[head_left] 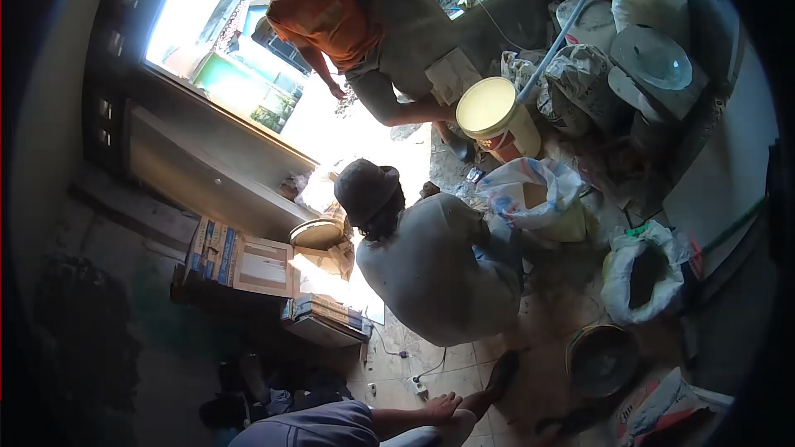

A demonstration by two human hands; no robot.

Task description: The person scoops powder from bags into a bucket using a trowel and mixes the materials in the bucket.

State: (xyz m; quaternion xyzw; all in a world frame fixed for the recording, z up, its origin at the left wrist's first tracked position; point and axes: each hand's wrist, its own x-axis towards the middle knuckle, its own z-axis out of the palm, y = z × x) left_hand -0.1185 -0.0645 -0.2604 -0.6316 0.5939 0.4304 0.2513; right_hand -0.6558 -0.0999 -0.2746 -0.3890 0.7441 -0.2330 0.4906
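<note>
Neither of my hands shows in the head view. In the middle, a person in a dark bucket hat and pale grey shirt (431,273) crouches with their back to me, beside an open white sack (538,203). A small part of that person's hand shows near their chest. At the bottom edge, an arm in a grey-blue sleeve (323,426) ends in a hand (443,407) resting on a bent knee; by its size and distance it looks like another person's. A third person in an orange shirt (327,16) stands by the bright doorway.
A yellowish bucket (505,124) stands right of the doorway, before several stacked sacks (575,83). Another open white sack (617,281) and a dark round tub (603,362) are on the right. Cardboard boxes (261,265) lie left. A cable with a plug (418,382) crosses the tiles.
</note>
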